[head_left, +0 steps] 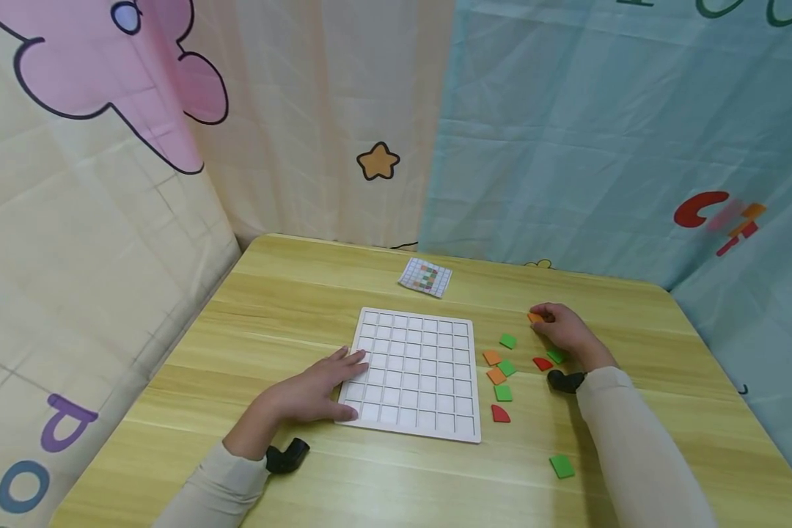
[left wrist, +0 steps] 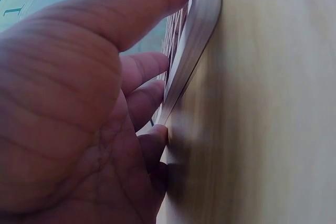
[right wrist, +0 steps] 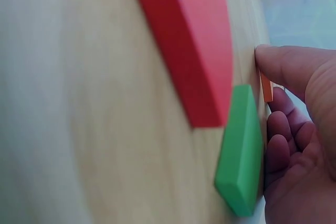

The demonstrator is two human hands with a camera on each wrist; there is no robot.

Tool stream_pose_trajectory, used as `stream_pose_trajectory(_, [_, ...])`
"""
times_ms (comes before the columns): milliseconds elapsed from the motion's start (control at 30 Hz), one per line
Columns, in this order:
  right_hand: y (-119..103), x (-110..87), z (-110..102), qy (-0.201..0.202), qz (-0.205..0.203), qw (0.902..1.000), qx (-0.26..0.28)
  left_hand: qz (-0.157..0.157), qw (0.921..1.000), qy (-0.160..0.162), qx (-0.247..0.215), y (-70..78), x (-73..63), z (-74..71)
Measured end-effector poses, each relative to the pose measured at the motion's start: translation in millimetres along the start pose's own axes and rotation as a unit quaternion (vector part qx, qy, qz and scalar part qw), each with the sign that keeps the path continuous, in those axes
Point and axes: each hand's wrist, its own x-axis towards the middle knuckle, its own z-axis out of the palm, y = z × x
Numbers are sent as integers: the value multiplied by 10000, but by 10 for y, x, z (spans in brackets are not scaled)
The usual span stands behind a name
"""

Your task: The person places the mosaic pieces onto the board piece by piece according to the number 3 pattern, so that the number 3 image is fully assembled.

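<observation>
Your left hand point(head_left: 309, 389) lies spread on one board point(head_left: 410, 378), right hand point(head_left: 565, 330) pinches one orange tile point(head_left: 534, 317) (loose: two orange point(head_left: 491, 357), five green point(head_left: 504, 393), two red point(head_left: 500, 414)).

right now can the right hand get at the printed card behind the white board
Probably yes: only bare tabletop shows between the right hand and the printed card, though the hand would likely have to release the orange piece first.
</observation>
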Motion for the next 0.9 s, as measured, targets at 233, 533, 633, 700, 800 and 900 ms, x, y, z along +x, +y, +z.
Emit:
stream_pose_trajectory(233, [31,-6,5,-28,-31,10000,79,-9,10000,-13,-37,3,0,7])
stream_pose_trajectory(533, [59,-2,-4,-28,-72,9999,146,-4,10000,-22,18,3,-2,2])
stream_pose_trajectory(633, [60,0,7,-35,-72,9998,179,-37,10000,-13,-2,10,-3,-1])
stream_pose_trajectory(700, [60,7,14,-44,-62,9998,204,-44,10000,-19,-8,15,-5,-2])
stream_pose_trajectory(800, [50,8,18,-48,-16,9998,216,-38,10000,-20,0,20,-9,-3])
stream_pose_trajectory(900, [35,3,16,-33,-25,9999,146,-22,10000,-25,22,26,-9,-6])
